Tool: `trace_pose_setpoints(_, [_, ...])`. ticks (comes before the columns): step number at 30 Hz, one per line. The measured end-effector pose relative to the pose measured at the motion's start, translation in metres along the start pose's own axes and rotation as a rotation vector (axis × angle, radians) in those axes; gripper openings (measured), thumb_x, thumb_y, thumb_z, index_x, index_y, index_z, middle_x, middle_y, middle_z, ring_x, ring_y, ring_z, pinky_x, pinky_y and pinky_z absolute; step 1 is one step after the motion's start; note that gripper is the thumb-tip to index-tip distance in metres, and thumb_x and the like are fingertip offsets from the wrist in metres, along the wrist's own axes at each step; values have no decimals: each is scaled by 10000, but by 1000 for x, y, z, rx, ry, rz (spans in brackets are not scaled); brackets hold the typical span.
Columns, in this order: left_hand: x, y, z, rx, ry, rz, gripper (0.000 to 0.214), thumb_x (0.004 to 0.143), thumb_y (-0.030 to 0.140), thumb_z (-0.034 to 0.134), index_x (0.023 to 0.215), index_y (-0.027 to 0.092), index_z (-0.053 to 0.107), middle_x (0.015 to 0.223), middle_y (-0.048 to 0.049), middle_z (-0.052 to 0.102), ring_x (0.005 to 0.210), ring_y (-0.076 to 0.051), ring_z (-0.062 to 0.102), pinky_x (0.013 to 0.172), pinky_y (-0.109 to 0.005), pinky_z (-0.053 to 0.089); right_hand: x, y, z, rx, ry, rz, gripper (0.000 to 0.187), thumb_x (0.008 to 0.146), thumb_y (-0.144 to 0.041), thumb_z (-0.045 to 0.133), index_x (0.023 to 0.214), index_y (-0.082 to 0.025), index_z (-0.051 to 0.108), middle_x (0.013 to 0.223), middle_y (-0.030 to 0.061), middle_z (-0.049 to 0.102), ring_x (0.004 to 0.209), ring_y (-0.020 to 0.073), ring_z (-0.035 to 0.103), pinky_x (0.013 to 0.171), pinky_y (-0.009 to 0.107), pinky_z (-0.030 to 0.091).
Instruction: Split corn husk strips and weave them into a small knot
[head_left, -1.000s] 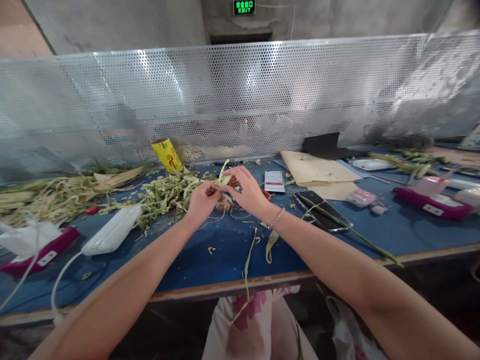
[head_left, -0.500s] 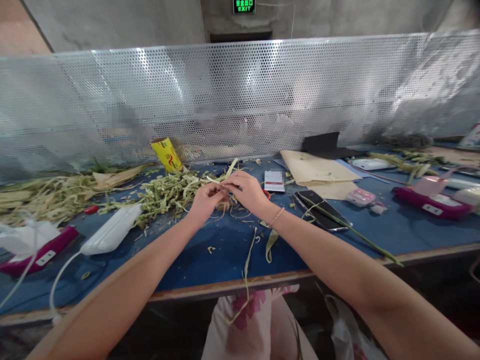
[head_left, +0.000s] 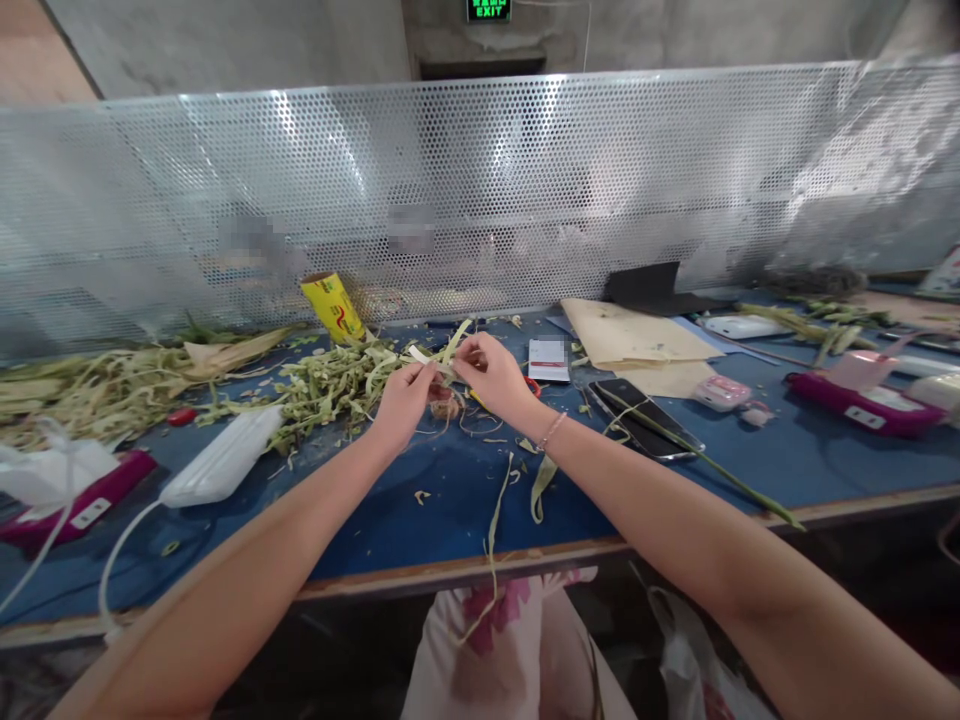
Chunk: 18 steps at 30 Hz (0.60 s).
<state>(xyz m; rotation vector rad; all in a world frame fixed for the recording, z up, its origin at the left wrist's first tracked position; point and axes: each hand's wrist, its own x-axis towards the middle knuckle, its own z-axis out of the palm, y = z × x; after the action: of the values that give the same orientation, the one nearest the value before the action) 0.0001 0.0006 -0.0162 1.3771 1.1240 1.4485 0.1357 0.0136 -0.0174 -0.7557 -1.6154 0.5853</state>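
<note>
Both my hands meet above the middle of the blue table (head_left: 420, 530). My left hand (head_left: 403, 402) pinches a small brownish bundle of plant strips (head_left: 442, 398). My right hand (head_left: 491, 372), with a thin bracelet at the wrist, pinches a pale green strip (head_left: 452, 345) that sticks up from the same bundle. Behind and left of my hands lies a heap of green and yellowish plant strips (head_left: 330, 385).
A yellow roll (head_left: 332, 307) stands by the perforated metal screen (head_left: 480, 190). White mask (head_left: 223, 458) and magenta packs (head_left: 71, 500) lie left. A phone (head_left: 645, 418), brown paper (head_left: 634, 340), a card (head_left: 549, 360) and another magenta pack (head_left: 862, 400) lie right. Strips hang over the front edge.
My right hand has lifted slightly and drawn the pale strip up and leftwards across the bundle. My left hand has stayed nearly in place.
</note>
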Motion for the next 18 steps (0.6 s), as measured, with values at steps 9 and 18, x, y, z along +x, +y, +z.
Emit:
trace_pose_setpoints(9, [-2, 1, -1, 133, -66, 57, 247, 700, 339, 553, 527, 165, 520, 517, 23, 510, 482, -109, 539, 550, -252, 471, 4, 4, -1, 213, -106, 131, 282, 824, -362, 396, 962, -197, 578, 804, 16, 565, 585, 80, 482, 512, 210, 417])
trace_pose_setpoints(18, [-4, 2, -1, 126, -132, 54, 296, 684, 379, 575, 510, 157, 486, 494, 27, 466, 462, -95, 497, 493, -226, 423, 2, -3, -1, 116, -207, -39, 298, 779, -433, 475, 693, -170, 584, 697, 6, 536, 686, 106, 489, 670, 251, 394])
